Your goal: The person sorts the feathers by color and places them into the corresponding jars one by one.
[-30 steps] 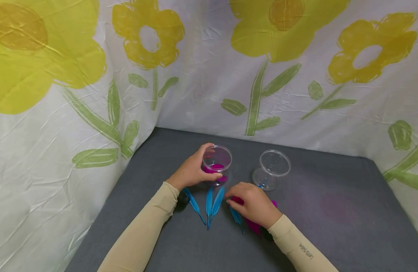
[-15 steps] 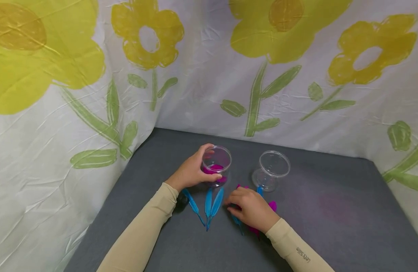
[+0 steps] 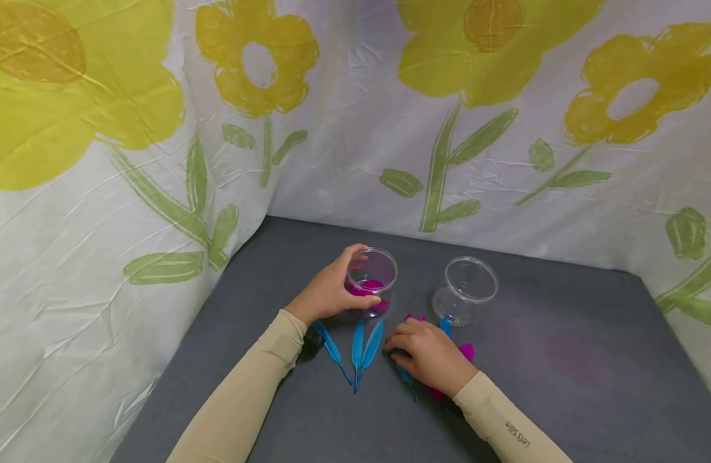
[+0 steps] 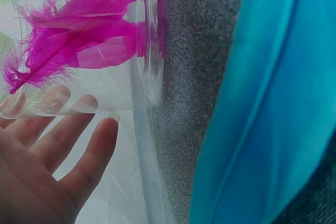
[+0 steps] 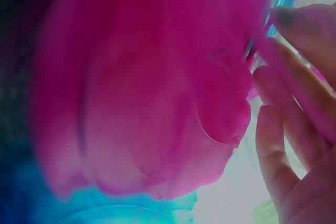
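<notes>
My left hand (image 3: 330,290) holds a clear plastic cup (image 3: 374,270) upright, with the thumb across its near side and fingers behind the rim. Magenta feathers (image 4: 84,30) lie inside it. My right hand (image 3: 433,354) is bent over a small heap of magenta feathers (image 5: 142,93) and blue feathers (image 3: 405,375). Its fingertips touch the heap's edge; whether they pinch a feather is hard to see. Several blue feathers (image 3: 357,354) lie on the table between the hands, and one of them fills much of the left wrist view.
A second clear plastic cup (image 3: 471,280) stands behind the right hand, with a blue feather tip (image 3: 445,325) near its base. A dark, rounded object (image 3: 314,344) sits partly hidden by the left wrist. The grey table (image 3: 564,360) meets a white flower-print cloth (image 3: 344,180) behind.
Over the feather heap, my right hand has shifted slightly, uncovering more magenta and a blue tip beyond the knuckles. My left hand and the cup have stayed in place.
</notes>
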The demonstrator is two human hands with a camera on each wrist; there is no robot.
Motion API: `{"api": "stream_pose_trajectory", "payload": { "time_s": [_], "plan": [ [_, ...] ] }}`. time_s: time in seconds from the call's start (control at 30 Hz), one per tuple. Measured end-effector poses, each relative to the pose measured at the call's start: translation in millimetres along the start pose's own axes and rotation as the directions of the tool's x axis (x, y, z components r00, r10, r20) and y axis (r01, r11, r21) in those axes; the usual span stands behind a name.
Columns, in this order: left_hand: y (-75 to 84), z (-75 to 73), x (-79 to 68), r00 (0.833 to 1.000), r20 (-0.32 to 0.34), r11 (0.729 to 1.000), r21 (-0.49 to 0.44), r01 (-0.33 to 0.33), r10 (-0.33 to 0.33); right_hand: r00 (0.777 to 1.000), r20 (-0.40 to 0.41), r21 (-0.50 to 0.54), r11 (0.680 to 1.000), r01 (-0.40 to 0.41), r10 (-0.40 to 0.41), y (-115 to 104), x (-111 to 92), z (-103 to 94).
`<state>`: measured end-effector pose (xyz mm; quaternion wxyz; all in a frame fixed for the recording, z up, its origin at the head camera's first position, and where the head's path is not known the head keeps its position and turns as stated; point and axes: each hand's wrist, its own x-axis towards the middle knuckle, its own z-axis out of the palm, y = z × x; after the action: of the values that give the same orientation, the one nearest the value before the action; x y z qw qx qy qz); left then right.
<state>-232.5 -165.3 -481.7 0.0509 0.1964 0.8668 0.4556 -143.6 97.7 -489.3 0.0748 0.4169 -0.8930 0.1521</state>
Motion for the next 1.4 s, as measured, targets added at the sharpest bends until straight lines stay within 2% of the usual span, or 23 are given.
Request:
{"api": "stream_pose_trajectory", "payload": {
  "time_s": [0.3,0.93,1.4],
  "plan": [
    [3.5,-1.3,-0.1,1.000,0.007,1.000,-0.008,0.009,-0.009,1.000,0.013,-0.021,1.000,0.005,-0.004,0.1,0.2,1.4],
    [1.1,-0.8,-0.6,1.000,0.004,1.000,0.005,0.024,-0.024,0.999,-0.027,-0.089,0.995,0.039,-0.042,-0.3,0.3,6.5],
    [0.8,-0.3,1.2,1.000,-0.004,1.000,0.002,0.024,-0.024,0.998,-0.001,-0.095,0.993,0.066,-0.066,1.0,3.0,3.4]
  ]
}}
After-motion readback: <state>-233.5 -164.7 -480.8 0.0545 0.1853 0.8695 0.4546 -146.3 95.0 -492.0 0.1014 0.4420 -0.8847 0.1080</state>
